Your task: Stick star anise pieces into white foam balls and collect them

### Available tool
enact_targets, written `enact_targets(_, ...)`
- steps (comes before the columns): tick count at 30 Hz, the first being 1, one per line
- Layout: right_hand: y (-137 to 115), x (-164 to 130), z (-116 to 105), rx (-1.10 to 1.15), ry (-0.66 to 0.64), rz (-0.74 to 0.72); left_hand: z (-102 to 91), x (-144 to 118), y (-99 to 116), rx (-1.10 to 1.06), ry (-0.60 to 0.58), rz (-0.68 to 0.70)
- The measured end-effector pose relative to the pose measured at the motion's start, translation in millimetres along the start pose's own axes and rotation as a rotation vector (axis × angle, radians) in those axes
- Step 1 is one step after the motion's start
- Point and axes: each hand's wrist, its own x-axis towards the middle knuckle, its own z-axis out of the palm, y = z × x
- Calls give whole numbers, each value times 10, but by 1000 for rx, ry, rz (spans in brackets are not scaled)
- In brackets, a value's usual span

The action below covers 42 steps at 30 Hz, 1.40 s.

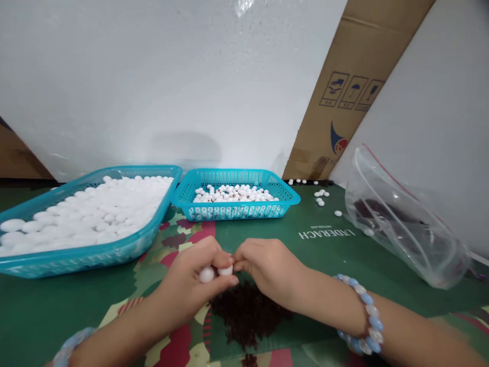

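Observation:
My left hand (200,267) is closed round small white balls; one white ball (225,270) sits between thumb and fingertips, and another (207,274) rests against the palm. My right hand (269,267) meets it from the right, thumb and finger pinched together at the front ball. Whatever the pinch holds is too small or hidden to make out. Just below both hands lies a pile of small dark reddish-brown pieces (250,313) on the green printed sheet (305,270).
A large blue tray (153,229) full of white balls stands at the left. Behind my hands is a smaller blue basket (237,211) of white balls with dark reddish spots. Loose white balls (321,194) and a clear zip bag (405,229) with dark contents lie at the right.

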Motion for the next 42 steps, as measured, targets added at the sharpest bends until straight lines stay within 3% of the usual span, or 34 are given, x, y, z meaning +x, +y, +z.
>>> enact_targets(4, 46, 40, -45, 104, 99, 89, -45, 71, 43, -150, 49, -116)
enact_targets(6, 115, 75, -35, 181, 97, 155, -67, 108, 40, -211, 132, -219)
enact_targets(9, 224, 114, 15, 228, -12, 159, -91, 152, -10, -331, 299, -389)
enact_targets(12, 271, 124, 72, 241, -145, 63, -112, 181, -72, -514, 431, -502)
enact_targets(16, 256, 104, 163, 237, -265, 9, -142, 213, -107, -589, 483, -509)
enact_targets(20, 246, 102, 228, 247, -271, 45, -192, 256, -65, -631, 497, -484)
enact_targets(23, 240, 153, 112, 297, -207, 81, -241, 309, 25, -656, 475, -439)
enact_targets(26, 212, 233, -171, 394, -92, 95, -276, 379, 139, -697, 390, -324)
enact_targets(31, 146, 298, -567, 969, 243, -106, -266, 503, 271, -826, 221, -123)
enact_targets(36, 167, 288, -558, 1155, 399, -242, -227, 585, 264, -926, 170, -29)
enact_targets(42, 186, 307, -469, 1129, 418, -178, -261, 626, 204, -1095, 306, -181)
